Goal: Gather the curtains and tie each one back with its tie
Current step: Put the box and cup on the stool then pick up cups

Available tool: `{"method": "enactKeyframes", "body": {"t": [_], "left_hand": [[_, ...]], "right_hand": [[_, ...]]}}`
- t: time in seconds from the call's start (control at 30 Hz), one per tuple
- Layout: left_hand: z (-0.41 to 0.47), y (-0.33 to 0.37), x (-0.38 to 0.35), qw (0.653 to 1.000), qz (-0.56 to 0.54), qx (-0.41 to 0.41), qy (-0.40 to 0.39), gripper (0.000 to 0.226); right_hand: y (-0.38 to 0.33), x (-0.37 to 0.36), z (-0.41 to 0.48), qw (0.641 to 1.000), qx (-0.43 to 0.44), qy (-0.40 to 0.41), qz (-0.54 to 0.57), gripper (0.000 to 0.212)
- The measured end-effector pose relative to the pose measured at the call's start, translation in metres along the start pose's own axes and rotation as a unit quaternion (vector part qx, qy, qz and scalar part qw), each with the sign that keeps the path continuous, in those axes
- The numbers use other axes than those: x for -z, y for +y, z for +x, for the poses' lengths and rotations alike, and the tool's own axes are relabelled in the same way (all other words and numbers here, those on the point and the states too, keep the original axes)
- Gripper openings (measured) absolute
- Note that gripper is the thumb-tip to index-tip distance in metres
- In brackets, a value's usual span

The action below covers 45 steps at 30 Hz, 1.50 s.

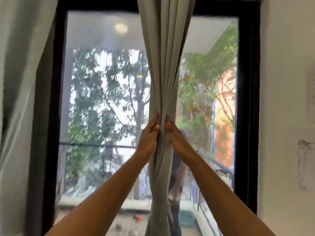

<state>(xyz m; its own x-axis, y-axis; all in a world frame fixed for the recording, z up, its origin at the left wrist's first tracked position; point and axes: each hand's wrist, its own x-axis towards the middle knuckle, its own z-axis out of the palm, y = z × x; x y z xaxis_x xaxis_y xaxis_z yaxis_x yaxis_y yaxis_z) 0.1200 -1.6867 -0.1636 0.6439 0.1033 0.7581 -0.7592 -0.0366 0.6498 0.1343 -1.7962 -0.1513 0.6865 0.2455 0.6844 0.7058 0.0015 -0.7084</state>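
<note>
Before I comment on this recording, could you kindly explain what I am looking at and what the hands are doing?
There is no machine here: a person wears one wide-angle camera on the head, so you see their own bare arms reaching forward. The left hand and right hand press the grey curtain into a bunch from either side, in front of a black-framed window. A second curtain hangs at the left edge. A pencil sketch marks the white wall on the right.
</note>
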Motion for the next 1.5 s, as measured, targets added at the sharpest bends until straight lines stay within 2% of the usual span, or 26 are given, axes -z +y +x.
{"method": "enactKeyframes", "body": {"t": [0.13, 0.17, 0.27, 0.37, 0.5, 0.57, 0.63, 0.7, 0.8, 0.97, 1.07, 1.13, 1.23, 1.33, 1.43, 1.5], "left_hand": [[-0.099, -0.029, 0.022, 0.985, 0.05, 0.164, -0.031, 0.037], [-0.121, -0.029, 0.028, 0.978, 0.055, 0.197, -0.041, 0.036], [-0.194, -0.02, 0.049, 0.969, 0.084, 0.228, -0.04, 0.032], [-0.286, -0.018, 0.074, 0.965, 0.086, 0.247, -0.025, 0.026], [-0.426, -0.03, 0.118, 0.938, 0.104, 0.326, 0.055, 0.02], [-0.489, -0.037, 0.142, 0.912, 0.112, 0.378, 0.112, 0.02], [-0.546, -0.044, 0.166, 0.872, 0.13, 0.444, 0.161, 0.019], [-0.597, -0.059, 0.192, 0.825, 0.147, 0.503, 0.211, 0.018], [-0.67, -0.101, 0.231, 0.756, 0.161, 0.592, 0.226, 0.02], [-0.76, -0.231, 0.297, 0.648, 0.152, 0.715, 0.214, 0.02], [-0.815, -0.336, 0.335, 0.604, 0.175, 0.758, 0.173, 0.016], [-0.855, -0.412, 0.357, 0.575, 0.179, 0.786, 0.139, 0.023], [-0.908, -0.528, 0.385, 0.557, 0.185, 0.805, 0.094, 0.036], [-0.94, -0.626, 0.397, 0.576, 0.189, 0.794, 0.046, 0.048], [-0.979, -0.705, 0.394, 0.585, 0.15, 0.796, 0.051, 0.051], [-1.001, -0.733, 0.388, 0.594, 0.131, 0.791, 0.064, 0.048]], "right_hand": [[0.043, -0.001, -0.069, 0.977, -0.079, -0.052, -0.193, 0.055], [0.047, -0.002, -0.088, 0.971, -0.095, -0.055, -0.213, 0.053], [0.047, -0.018, -0.15, 0.966, -0.121, -0.037, -0.224, 0.046], [0.045, -0.052, -0.222, 0.969, -0.101, -0.061, -0.216, 0.037], [0.064, -0.103, -0.332, 0.973, -0.141, -0.083, -0.16, 0.016], [0.087, -0.135, -0.381, 0.96, -0.203, -0.119, -0.15, 0.013], [0.117, -0.171, -0.428, 0.933, -0.272, -0.17, -0.161, 0.013], [0.154, -0.206, -0.474, 0.897, -0.344, -0.221, -0.168, 0.015], [0.221, -0.261, -0.543, 0.838, -0.448, -0.258, -0.172, 0.013], [0.352, -0.347, -0.652, 0.728, -0.625, -0.225, -0.169, 0.018], [0.442, -0.389, -0.715, 0.655, -0.718, -0.184, -0.149, 0.025], [0.508, -0.412, -0.754, 0.625, -0.749, -0.165, -0.149, 0.03], [0.613, -0.444, -0.8, 0.614, -0.753, -0.162, -0.169, 0.036], [0.698, -0.469, -0.833, 0.618, -0.755, -0.151, -0.161, 0.044], [0.775, -0.487, -0.868, 0.625, -0.759, -0.12, -0.137, 0.048], [0.807, -0.496, -0.883, 0.626, -0.764, -0.067, -0.142, 0.048]]}}
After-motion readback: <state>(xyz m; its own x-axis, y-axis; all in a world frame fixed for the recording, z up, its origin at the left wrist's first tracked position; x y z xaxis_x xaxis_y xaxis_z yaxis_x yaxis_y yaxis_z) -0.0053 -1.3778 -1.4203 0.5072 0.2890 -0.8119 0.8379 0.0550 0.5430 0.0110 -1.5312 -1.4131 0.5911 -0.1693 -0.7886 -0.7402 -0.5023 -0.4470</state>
